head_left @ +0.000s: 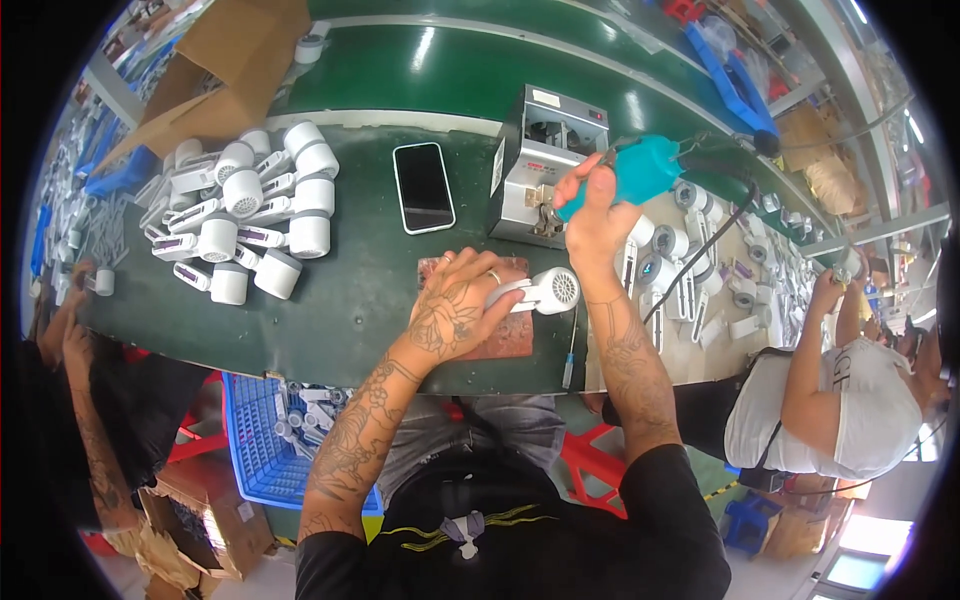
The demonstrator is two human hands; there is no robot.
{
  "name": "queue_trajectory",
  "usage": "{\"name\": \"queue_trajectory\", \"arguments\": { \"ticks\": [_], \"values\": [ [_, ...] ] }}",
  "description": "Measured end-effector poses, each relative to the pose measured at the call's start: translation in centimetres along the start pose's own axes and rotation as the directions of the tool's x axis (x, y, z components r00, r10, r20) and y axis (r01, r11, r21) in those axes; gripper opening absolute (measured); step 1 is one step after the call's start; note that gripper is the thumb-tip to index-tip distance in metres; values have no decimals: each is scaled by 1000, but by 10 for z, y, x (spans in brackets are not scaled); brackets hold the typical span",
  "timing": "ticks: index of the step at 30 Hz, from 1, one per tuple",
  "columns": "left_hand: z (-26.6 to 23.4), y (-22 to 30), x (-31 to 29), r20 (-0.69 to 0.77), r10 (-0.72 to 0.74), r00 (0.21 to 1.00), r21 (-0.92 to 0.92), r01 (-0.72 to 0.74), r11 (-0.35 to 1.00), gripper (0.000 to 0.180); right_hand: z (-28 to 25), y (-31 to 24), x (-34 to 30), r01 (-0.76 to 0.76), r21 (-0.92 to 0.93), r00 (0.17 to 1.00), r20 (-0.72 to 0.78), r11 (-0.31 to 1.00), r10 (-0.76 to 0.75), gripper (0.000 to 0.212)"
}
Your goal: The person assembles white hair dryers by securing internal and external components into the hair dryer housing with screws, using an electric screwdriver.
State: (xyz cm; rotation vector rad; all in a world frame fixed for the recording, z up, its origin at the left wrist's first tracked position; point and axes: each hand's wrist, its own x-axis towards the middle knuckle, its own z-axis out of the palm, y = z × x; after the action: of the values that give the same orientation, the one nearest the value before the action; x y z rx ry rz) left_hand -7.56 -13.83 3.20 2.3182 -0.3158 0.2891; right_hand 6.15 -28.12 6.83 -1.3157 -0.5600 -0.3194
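Note:
My left hand is closed around the handle of a white hair-dryer-like device with a round grille head, holding it down over a reddish-brown mat. My right hand grips a teal electric screwdriver, its body tilted and its nose pointing down to the left. That nose is close to the front of a grey screw feeder; whether its tip touches the feeder is hidden by my fingers. A thin hand screwdriver lies on the bench right of the mat.
Several similar white devices are piled at left, and more parts lie at right. A phone rests behind the mat. A dark cable hangs by my right forearm. A blue basket stands below. Co-workers sit on both sides.

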Motion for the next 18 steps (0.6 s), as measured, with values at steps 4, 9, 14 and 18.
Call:
{"name": "queue_trajectory", "arguments": {
  "ticks": [4, 9, 14, 18],
  "values": [
    [2, -3, -1, -21, 27, 999, 32, -27, 999, 27, 3, -9, 1, -33, -48, 999, 3, 998, 33, 39],
    [5, -6, -4, -88, 42, 995, 48, -38, 998, 26, 1, -41, -27, -225, -15, 974, -32, 974, 224, 44],
    [-6, -1, -1, 8, -10, 1000, 24, 10, 1000, 27, 1, -63, -54, -246, -8, 964, 104, 969, 245, 63],
    [-3, -2, -2, -25, 6, 1000, 3, -5, 1000, 26, 3, -65, -60, -248, -31, 963, 99, 968, 250, 62]
  ]
}}
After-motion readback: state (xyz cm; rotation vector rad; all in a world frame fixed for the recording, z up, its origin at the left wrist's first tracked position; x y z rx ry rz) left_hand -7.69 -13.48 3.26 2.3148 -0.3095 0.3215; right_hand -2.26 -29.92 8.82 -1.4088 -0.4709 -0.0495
